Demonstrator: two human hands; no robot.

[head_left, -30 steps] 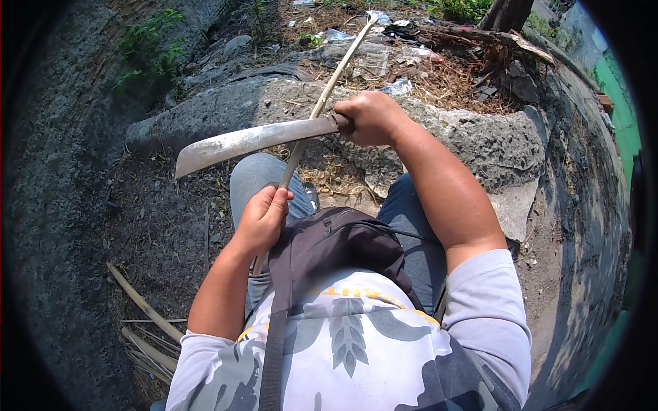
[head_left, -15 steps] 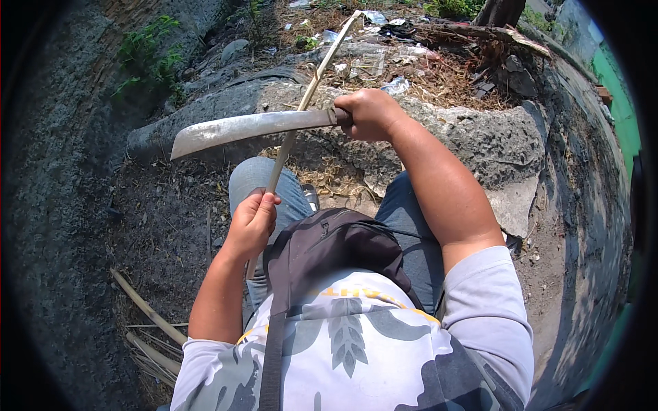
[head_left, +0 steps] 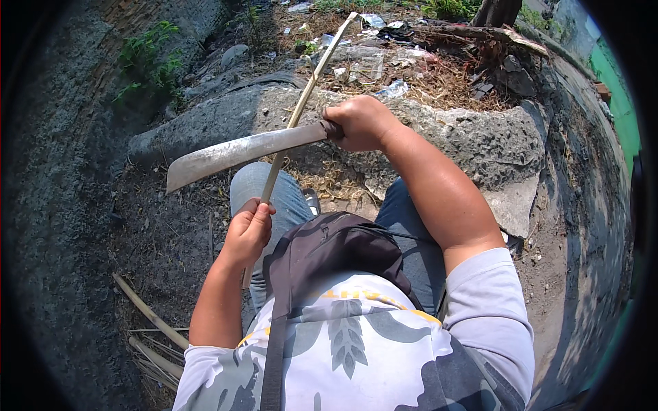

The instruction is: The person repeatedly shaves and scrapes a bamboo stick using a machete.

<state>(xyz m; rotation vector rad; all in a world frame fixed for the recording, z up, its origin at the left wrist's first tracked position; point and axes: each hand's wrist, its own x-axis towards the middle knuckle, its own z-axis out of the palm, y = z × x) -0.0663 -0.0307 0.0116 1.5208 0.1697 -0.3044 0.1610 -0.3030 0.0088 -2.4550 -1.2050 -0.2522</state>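
Note:
My right hand (head_left: 363, 123) is closed round the dark handle of a machete (head_left: 236, 155). The long, broad blade points left and tilts down toward its worn, greyish tip. It lies across a long, pale wooden stick (head_left: 312, 85), covering a short piece of it. My left hand (head_left: 249, 233) grips that stick low down, thumb along it, above my left knee. From there the stick slants up and away to the right, and its far end reaches over the littered ground. A short lower end sticks out below my left hand.
A rough concrete slab (head_left: 473, 147) lies in front of my knees. Beyond it are dry grass, litter and a tree trunk (head_left: 495, 14). Several cut sticks (head_left: 147, 305) lie on the ground at my left, near a rough wall (head_left: 51, 205). A dark bag (head_left: 336, 250) rests on my lap.
The machete has slid down along the stick toward me, and its tip has dropped lower. My right hand has moved slightly left and nearer. My left hand has shifted slightly down and left.

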